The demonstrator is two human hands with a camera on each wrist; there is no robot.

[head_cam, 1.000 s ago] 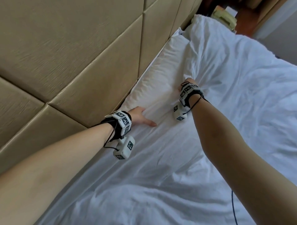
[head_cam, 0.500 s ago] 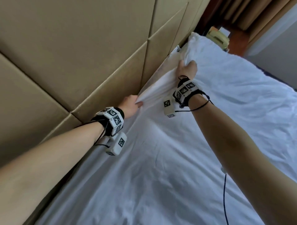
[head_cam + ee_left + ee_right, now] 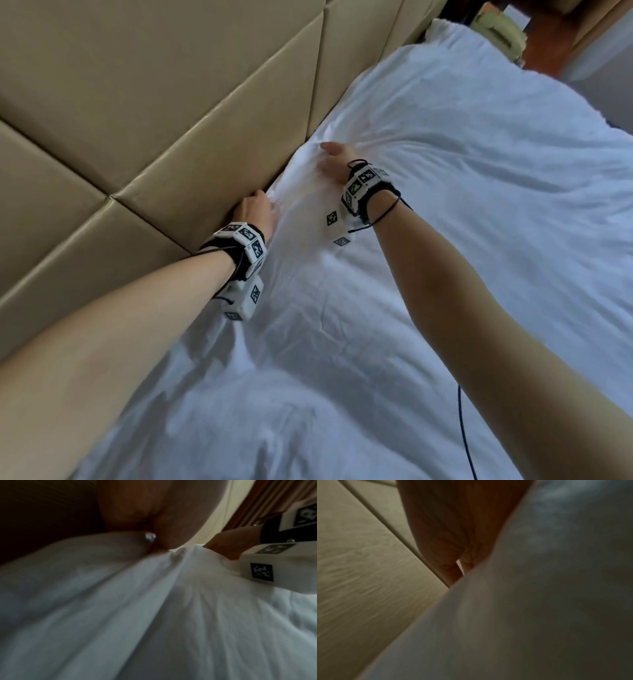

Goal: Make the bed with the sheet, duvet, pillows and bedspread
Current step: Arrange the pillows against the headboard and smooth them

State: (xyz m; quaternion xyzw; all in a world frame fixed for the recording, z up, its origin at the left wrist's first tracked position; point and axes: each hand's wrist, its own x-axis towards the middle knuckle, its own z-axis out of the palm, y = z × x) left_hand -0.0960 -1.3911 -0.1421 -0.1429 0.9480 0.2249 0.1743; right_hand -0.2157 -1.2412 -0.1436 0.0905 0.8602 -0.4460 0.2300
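Note:
A white duvet (image 3: 462,212) covers the bed, its top edge bunched into a puffy fold (image 3: 301,192) against the headboard. My left hand (image 3: 255,212) grips that edge right at the headboard; in the left wrist view the fabric (image 3: 176,553) gathers into creases at my curled fingers (image 3: 164,536). My right hand (image 3: 334,161) holds the same fold a little farther along, thumb on top, fingers buried in the cloth. In the right wrist view its fingers (image 3: 453,555) sink into the duvet (image 3: 522,601). No pillow or bedspread shows.
A tan padded headboard (image 3: 154,120) runs along the left, tight against the bed. A pale green object (image 3: 500,31) sits on dark wooden furniture beyond the far corner. A thin dark cable (image 3: 464,438) hangs from my right arm.
Both hands went from resting on the duvet to gripping its top edge. They have pulled it toward the headboard and come closer together, puffing the cloth up.

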